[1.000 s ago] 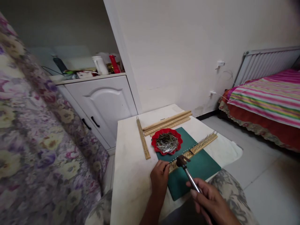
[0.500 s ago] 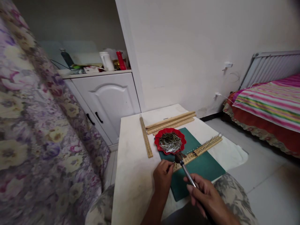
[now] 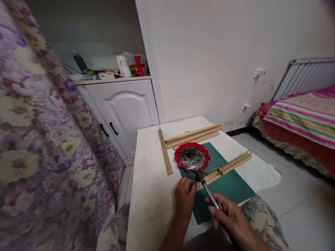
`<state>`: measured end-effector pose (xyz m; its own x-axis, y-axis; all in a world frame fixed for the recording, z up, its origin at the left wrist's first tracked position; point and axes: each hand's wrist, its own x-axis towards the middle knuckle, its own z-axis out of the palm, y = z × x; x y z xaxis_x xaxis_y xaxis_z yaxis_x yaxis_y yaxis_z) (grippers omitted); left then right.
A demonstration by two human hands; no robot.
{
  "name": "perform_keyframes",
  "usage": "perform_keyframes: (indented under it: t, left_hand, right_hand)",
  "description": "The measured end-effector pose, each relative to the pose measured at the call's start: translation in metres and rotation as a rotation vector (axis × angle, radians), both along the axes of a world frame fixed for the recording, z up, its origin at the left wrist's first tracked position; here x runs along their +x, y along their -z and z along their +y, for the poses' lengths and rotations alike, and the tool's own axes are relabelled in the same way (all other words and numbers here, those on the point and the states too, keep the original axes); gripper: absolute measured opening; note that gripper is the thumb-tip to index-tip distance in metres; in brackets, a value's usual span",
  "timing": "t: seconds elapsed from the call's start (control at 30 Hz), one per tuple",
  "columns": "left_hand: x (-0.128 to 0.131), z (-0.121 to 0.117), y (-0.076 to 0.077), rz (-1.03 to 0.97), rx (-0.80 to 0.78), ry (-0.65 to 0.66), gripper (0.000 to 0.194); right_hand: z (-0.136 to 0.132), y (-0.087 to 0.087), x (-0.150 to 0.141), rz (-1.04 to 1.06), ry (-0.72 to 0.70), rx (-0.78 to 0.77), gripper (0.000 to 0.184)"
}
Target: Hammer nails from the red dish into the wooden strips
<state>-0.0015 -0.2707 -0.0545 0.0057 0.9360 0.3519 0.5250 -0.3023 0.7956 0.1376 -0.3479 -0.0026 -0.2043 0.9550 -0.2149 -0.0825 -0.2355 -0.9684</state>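
Observation:
My right hand (image 3: 227, 216) is wrapped around the handle of a hammer (image 3: 209, 193). The hammer's head is low over the near end of a wooden strip (image 3: 214, 177) studded with upright nails. At that same end, my left hand (image 3: 185, 195) is closed in a pinch, on what looks like a small nail partly hidden by the fingers and the hammer head. The strip lies slantwise across a green mat (image 3: 225, 190). Just beyond the hammer head is a red scalloped bowl (image 3: 178, 161) filled with loose nails.
Behind the bowl, more wooden strips (image 3: 193, 136) lie side by side on the white-covered table (image 3: 146, 195). Another strip (image 3: 165, 151) lies to the left. A floral curtain (image 3: 52, 157) and white cabinet (image 3: 128, 115) are at left, a bed (image 3: 300, 115) at right.
The whole view has shifted slightly, so things appear a little farther right. My hands, the hammer and the strip keep nearly the same positions relative to each other.

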Motion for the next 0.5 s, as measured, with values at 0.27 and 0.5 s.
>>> perform_keyframes:
  t: [0.27,0.5]
  left_hand:
    - [-0.0004,0.0002,-0.0005,-0.024,-0.016,-0.017,0.014]
    - [-0.0014,0.0014,0.0006,-0.027,-0.020,-0.022,0.016]
  right_hand:
    - [0.0020,-0.0052,-0.0022,-0.019,-0.046,-0.005,0.038]
    - [0.0028,0.0004,-0.0027,-0.018,-0.067,-0.012,0.038]
